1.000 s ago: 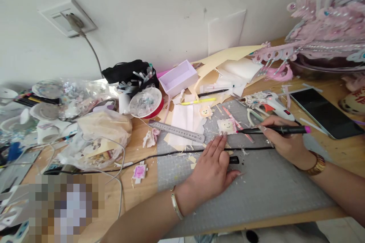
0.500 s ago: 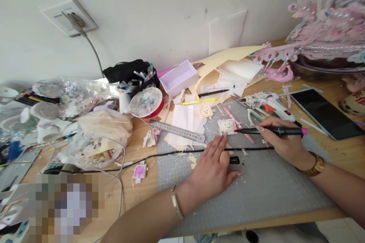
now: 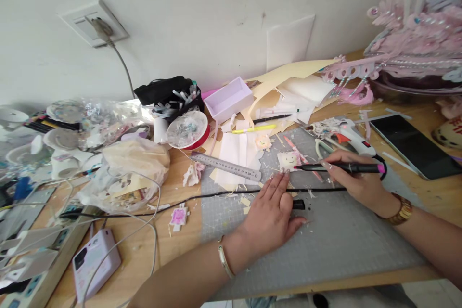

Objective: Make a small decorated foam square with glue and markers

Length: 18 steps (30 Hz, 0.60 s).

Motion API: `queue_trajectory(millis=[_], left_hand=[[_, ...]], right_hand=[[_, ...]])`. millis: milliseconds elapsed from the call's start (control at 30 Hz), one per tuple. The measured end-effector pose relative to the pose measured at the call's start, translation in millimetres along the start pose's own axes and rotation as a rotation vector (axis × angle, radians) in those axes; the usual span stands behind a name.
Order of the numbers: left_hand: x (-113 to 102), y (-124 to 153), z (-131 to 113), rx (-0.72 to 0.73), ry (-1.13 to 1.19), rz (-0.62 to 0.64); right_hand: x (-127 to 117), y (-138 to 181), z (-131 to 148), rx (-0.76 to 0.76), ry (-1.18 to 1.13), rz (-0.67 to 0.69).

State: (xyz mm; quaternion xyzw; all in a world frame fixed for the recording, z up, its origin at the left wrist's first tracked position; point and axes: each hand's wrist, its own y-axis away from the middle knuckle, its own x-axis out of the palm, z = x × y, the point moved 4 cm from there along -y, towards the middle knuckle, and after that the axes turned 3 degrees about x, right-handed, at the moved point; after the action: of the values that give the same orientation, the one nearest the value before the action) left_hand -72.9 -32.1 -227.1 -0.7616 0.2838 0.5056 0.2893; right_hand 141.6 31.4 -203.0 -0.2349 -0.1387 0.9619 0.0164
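My left hand (image 3: 269,216) lies flat and open, fingertips at the near edge of the small smiley cutout (image 3: 288,160), while my right hand (image 3: 357,180) grips a black marker (image 3: 339,167) whose tip touches it

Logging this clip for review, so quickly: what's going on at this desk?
A person is working on a small cream smiley-face piece on the grey cutting mat. The right hand holds a black marker, its tip at the piece's right edge. The left hand lies flat on the mat, fingertips at the piece's lower edge. A steel ruler and a glue gun lie nearby.
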Motion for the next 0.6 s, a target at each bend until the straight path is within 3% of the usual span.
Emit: queue_trajectory(millis=[100,233,400,500,600], left_hand=[[1.2,0.1,0.8,-0.006,0.021,0.012],[0.9,0.1,0.7,0.005,0.016,0.001],[0.6,0.2,0.1,0.000,0.015,0.008],[-0.3,0.3,-0.6,0.008,-0.007,-0.008],[-0.4,0.3,-1.0,0.013,-0.026,-0.021]], right_hand=[[-3.2,0.0,0.3,-0.003,-0.008,-0.072],[0.2,1.0,-0.2,-0.011,0.001,0.010],[-2.1,1.2,0.8,-0.013,0.004,-0.058],[1.3,1.1,2.3,-0.011,-0.002,0.033],[-1.8,1.2,4.4,-0.033,0.007,-0.036]])
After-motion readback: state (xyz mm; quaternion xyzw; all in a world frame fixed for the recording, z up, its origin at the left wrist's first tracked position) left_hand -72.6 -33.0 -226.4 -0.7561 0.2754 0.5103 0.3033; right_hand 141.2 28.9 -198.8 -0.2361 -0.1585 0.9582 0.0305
